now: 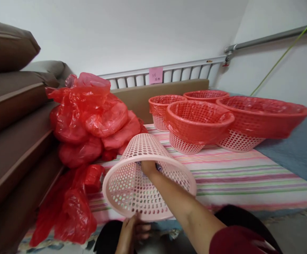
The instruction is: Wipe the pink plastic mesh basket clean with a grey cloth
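Observation:
A pale pink plastic basket [143, 146] with holes in its wall lies tilted on its side, its wide mouth facing me. My left hand [132, 229] is at the lower rim, thumb against it and fingers underneath. My right arm reaches through the mouth, and my right hand [148, 168] is deep inside near the base. Bits of a patterned cloth [158, 167] show on both sides of that hand; its fingers are hidden behind the wrist.
Several pink baskets lined with red plastic bags [199, 121] stand on the striped sheet [235, 176] at the right. Filled red bags [97, 113] are heaped at the left, beside stacked brown cushions [16, 134]. A red roll [93, 178] lies near loose red plastic [71, 215]. A radiator [180, 74] lines the wall.

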`<state>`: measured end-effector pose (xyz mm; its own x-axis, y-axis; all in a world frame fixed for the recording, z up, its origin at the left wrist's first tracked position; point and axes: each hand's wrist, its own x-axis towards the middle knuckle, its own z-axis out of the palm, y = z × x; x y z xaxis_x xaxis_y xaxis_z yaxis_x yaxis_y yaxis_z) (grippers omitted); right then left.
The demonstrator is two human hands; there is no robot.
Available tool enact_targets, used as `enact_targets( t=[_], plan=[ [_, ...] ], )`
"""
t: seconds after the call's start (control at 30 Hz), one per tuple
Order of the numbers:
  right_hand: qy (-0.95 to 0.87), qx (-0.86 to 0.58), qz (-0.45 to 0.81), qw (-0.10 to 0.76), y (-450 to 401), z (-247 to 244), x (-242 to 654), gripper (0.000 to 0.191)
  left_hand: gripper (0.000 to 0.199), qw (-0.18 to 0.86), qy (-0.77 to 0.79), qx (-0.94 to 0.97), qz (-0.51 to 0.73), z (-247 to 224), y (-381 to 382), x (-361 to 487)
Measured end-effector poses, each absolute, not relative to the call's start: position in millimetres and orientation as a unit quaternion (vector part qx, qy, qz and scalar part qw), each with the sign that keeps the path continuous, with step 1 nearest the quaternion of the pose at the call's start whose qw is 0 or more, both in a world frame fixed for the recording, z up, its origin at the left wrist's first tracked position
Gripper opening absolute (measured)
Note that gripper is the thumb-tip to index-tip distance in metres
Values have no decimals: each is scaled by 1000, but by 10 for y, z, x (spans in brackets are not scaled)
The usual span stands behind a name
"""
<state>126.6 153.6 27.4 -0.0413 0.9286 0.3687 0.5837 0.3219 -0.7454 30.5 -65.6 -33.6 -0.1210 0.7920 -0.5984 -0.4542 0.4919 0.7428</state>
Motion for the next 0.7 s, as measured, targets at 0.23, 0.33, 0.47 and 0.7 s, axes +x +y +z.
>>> enact_targets(
  t=[0.23,0.33,0.47,0.7],
  plan=[
    [-739,-575,180,301,1385,306,1333,46,38,589,602,154,516,-217,-623,262],
    [-779,-585,154,167,986,340,1365,48,37,589,593,166,523,-239,-636,285],
    [-817,-546,150,111,108,253,1488,41,41,582,592,178,529,-319,-639,268],
    [-796,-541,247,113,-347,407,1750,42,36,575,610,184,514,-343,-616,236]
  ],
)
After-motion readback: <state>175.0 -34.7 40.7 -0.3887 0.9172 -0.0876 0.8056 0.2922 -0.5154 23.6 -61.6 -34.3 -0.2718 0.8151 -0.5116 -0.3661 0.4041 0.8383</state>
